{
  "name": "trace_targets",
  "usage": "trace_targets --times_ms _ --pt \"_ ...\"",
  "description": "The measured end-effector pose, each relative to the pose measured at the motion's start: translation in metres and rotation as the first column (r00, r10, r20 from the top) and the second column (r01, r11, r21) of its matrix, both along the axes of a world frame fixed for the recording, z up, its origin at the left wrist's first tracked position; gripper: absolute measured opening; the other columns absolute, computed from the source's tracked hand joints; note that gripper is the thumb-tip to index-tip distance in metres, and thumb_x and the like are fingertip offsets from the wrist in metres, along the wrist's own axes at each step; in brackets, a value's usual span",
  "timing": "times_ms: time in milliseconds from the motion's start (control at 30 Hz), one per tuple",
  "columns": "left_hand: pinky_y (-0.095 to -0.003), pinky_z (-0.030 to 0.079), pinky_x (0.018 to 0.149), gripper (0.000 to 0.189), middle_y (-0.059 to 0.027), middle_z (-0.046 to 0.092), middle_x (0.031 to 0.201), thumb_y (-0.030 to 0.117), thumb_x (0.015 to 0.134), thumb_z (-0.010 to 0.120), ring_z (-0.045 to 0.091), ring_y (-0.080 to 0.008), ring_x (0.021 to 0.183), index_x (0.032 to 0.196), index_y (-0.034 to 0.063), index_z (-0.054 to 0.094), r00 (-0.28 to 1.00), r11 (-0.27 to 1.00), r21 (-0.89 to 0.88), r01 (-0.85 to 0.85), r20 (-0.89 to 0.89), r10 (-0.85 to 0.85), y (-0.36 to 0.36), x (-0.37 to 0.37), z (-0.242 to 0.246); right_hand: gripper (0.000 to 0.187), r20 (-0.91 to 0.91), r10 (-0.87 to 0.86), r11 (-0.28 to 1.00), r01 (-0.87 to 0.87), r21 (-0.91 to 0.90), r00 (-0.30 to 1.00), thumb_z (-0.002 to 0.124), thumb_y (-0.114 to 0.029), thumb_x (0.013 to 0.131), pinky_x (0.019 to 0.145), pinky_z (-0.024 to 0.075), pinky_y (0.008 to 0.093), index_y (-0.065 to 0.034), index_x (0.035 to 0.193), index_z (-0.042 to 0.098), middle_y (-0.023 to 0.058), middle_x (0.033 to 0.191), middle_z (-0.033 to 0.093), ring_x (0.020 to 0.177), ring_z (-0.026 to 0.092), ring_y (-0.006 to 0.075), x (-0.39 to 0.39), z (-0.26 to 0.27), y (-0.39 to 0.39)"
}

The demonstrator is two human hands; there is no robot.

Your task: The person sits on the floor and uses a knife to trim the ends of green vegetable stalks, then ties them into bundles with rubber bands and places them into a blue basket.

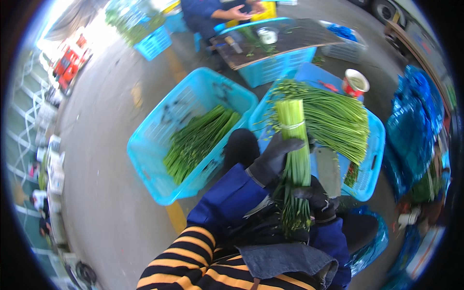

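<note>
My left hand [273,156], in a dark glove, grips the upper part of a bundle of green flower stalks, probably garlic chives [298,163]. A pale tie circles the bundle near its cut ends, and its budded tips hang towards my lap. Lower down, my right hand [315,197], also gloved, closes on the same bundle near the tips. Beyond the hands a large heap of loose stalks [333,116] lies on a blue surface over a turquoise crate [378,145]. In the turquoise crate on the left [145,181] lie more green stalks [201,141].
A red and white tub [355,83] stands behind the heap. Farther back, a dark board [297,40] on a crate holds a knife [233,44] and a white container [267,35]; a person [214,12] sits behind it. Blue plastic bags [413,127] stand at the right.
</note>
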State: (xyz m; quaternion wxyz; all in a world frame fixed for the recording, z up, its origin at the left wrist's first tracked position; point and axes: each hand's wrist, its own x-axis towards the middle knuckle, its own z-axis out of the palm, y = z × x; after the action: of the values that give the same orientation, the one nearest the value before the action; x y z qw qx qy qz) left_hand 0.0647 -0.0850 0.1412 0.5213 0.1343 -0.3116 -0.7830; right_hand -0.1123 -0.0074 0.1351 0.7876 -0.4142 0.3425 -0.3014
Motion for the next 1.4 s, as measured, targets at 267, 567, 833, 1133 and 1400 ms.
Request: trace_targets --times_ms 267,567,833,1133,1400 --pt "-0.0405 0.059 0.083 0.047 -0.0132 0.068 0.111 0.016 0.083 0.078 0.069 -0.0248 0.096 0.123 0.0015 0.057 0.984 0.995 0.021 -0.094 -0.15 0.096 0.006 -0.001 -0.022 0.046 -0.254 -0.063 0.993 0.035 -0.111 0.965 0.083 -0.009 0.077 0.08 0.0576 0.0338 0.0015 0.118 0.065 0.0082 0.101 0.073 0.09 0.07 0.021 0.03 0.019 0.001" --pt "-0.0385 0.057 0.077 0.03 -0.0083 0.064 0.096 0.018 0.092 0.069 0.066 -0.0226 0.084 0.117 0.0059 0.058 0.869 0.922 -0.004 -0.387 -0.338 0.363 -0.02 0.14 0.035 0.086 -0.245 0.123 0.987 -0.144 -0.069 0.962 0.087 -0.034 0.075 0.094 0.0533 0.0391 0.0025 0.142 0.046 0.0143 0.126 0.063 0.114 0.063 0.0243 0.04 0.036 -0.018" --pt "-0.0385 0.057 0.077 0.026 -0.0099 0.07 0.096 0.011 0.087 0.074 0.07 -0.0224 0.086 0.108 0.0024 0.063 -0.01 0.262 -0.7 -0.664 0.359 0.933 -0.031 0.335 0.051 0.058 -0.391 -0.027 0.999 0.043 0.033 0.92 0.068 -0.027 0.091 0.095 0.0523 0.0385 0.0025 0.137 0.049 0.014 0.122 0.064 0.106 0.065 0.0252 0.014 -0.015 -0.015" --pt "-0.0524 0.055 0.077 0.055 -0.0189 0.071 0.097 0.026 0.074 0.067 0.069 -0.0409 0.088 0.127 0.0144 0.056 -0.699 0.887 -0.454 -0.081 0.66 0.274 -0.028 0.352 -0.138 0.05 -0.574 0.109 0.993 -0.066 0.095 0.811 0.066 -0.023 0.096 0.092 0.0529 0.0329 0.005 0.136 0.053 0.0138 0.124 0.064 0.108 0.064 0.0197 0.028 -0.037 -0.003" --pt "-0.05 0.055 0.084 0.059 -0.0176 0.072 0.105 0.043 0.078 0.073 0.069 -0.0386 0.097 0.129 0.0141 0.063 -0.811 0.801 -0.592 0.085 0.426 0.401 -0.116 0.465 -0.242 0.049 -0.681 0.091 0.982 -0.179 -0.059 0.726 0.067 -0.026 0.093 0.095 0.0506 0.0352 0.0015 0.133 0.059 0.0144 0.123 0.066 0.109 0.064 0.0223 0.022 -0.035 -0.01"
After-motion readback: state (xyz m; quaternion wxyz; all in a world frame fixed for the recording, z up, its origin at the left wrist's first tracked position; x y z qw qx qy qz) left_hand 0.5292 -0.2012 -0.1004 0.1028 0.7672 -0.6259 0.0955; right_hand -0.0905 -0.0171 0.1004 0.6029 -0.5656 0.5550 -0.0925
